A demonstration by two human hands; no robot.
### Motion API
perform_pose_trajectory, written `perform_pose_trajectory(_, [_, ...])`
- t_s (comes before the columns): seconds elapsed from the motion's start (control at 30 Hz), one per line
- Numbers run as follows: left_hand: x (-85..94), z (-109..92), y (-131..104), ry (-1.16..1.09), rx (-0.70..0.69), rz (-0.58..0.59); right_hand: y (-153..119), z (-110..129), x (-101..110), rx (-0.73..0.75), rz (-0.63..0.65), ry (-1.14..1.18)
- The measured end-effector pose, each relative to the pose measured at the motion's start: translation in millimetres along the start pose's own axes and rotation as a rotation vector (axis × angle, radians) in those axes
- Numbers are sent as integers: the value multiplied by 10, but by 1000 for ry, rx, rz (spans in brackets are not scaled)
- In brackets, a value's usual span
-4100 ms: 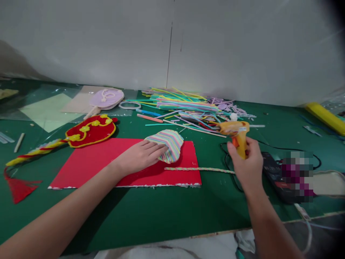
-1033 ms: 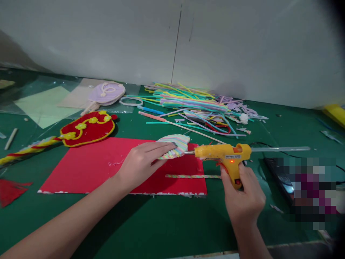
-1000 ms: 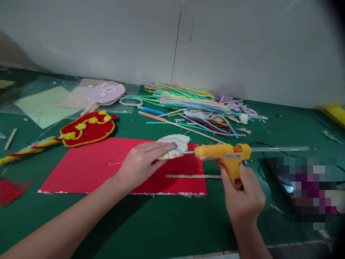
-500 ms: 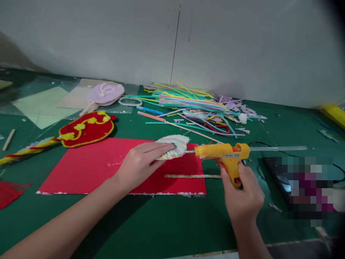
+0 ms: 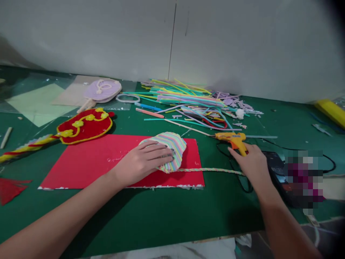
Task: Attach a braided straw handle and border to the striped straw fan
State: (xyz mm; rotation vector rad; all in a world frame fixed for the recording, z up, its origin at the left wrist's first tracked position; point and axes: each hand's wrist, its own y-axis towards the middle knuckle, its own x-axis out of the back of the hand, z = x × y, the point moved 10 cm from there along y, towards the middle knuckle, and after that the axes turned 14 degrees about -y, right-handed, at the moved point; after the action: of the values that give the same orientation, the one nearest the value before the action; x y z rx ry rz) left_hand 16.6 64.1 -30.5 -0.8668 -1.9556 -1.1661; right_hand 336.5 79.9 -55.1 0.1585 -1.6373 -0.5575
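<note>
My left hand (image 5: 140, 162) has its fingers laid across a round pastel-striped piece (image 5: 176, 144) above the red board (image 5: 88, 162); its thumb is hidden. The piece looks made of fuzzy stems side by side. A thin pastel twisted cord (image 5: 210, 169) runs right from beside its lower edge toward my right wrist. At the right, my right hand (image 5: 253, 162) has thumb and fingers around the handle of a yellow hot glue gun (image 5: 230, 136), which is low at the table. A clear glue stick (image 5: 261, 136) sticks out of its back.
Behind lies a pile of pastel pipe cleaners (image 5: 185, 97). On the left are a red fan-shaped craft piece (image 5: 86, 126), a lilac one (image 5: 102, 90) and a red tassel (image 5: 12, 189). A dark phone (image 5: 275, 163) and a black cable (image 5: 285, 147) lie right.
My right hand has carried the glue gun away from the striped piece, right and back toward the table. The striped piece has turned flatter, with more of its face showing.
</note>
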Motion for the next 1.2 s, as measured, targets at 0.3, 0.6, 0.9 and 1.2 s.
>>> perform_pose_trajectory(0.3, [-28, 55, -106, 131, 23, 34, -430, 1204, 481, 419, 55, 461])
perform_pose_trajectory(0.6, [-10, 59, -89, 240, 99, 67, -646, 1696, 368, 718, 379, 662])
perform_pose_trajectory(0.9, [2, 162, -198, -100, 253, 91, -717, 1682, 482, 648, 273, 646])
perform_pose_trajectory(1.2, [-172, 187, -220, -304, 278, 92, -806, 1698, 456, 651, 229, 597])
